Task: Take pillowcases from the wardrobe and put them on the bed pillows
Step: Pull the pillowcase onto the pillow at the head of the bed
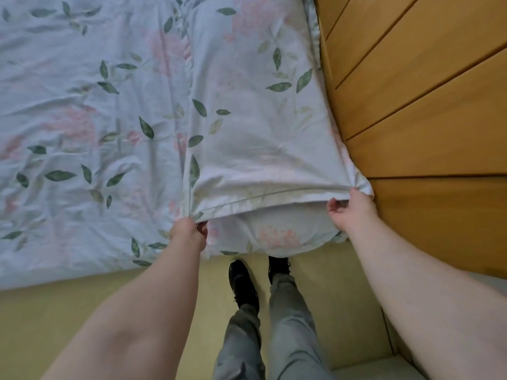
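Observation:
A pale blue pillowcase (260,127) with pink flowers and green leaves lies on the bed, its open hem toward me. My left hand (189,233) pinches the hem's left corner. My right hand (352,209) grips the hem's right corner beside the wooden wall. Both hands hold the opening up. Under the hem, the rounded end of the pillow (279,237) sticks out over the bed's edge; the remainder is hidden inside the case.
The bed is covered with a sheet (68,105) of the same floral pattern. A wooden panelled headboard or wall (425,91) rises on the right. Below are a beige floor (82,311), my legs in grey trousers and black shoes (242,281).

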`<state>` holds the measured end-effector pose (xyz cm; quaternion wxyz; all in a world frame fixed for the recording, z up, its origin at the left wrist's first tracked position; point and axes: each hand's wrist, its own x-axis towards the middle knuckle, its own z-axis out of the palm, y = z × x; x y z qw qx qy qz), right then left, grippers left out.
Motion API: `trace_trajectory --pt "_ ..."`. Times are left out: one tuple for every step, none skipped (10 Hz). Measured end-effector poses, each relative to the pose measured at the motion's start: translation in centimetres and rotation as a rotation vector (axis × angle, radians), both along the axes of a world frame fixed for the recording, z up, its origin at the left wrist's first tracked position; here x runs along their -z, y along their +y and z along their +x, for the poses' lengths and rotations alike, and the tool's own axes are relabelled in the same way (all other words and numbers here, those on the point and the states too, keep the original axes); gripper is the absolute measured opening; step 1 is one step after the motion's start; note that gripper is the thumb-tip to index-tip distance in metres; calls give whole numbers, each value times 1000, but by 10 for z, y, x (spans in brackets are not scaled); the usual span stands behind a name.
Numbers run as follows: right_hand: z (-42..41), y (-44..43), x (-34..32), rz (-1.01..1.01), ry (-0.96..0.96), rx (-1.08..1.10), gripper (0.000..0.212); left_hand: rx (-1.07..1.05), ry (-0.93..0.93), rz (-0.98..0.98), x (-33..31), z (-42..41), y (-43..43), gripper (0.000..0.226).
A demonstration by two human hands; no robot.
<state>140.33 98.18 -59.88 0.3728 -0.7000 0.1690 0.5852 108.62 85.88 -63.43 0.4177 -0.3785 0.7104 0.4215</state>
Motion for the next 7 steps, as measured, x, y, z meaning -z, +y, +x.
trace_trajectory --pt "3 -3 -33 102 20 165 35 -10 45 20 -20 5 -6 39" --pt "4 -15 -60 124 -61 132 36 -21 73 88 -50 9 -7 28" --pt "-2 -34 -71 -25 -488 -358 61 -142 2 111 -77 22 -27 39" --pt "8 -62 -66 -125 -589 -644 73 39 34 51 -76 24 -58 42" --pt "11 -73 -57 -226 -610 -694 58 -410 -63 128 -54 31 -66 34" --pt "14 -89 -54 -290 -598 -591 67 -298 -91 61 -36 35 -77 40" --pt "25 -80 -30 -329 -465 -248 52 -196 -83 28 -42 40 -73 40"
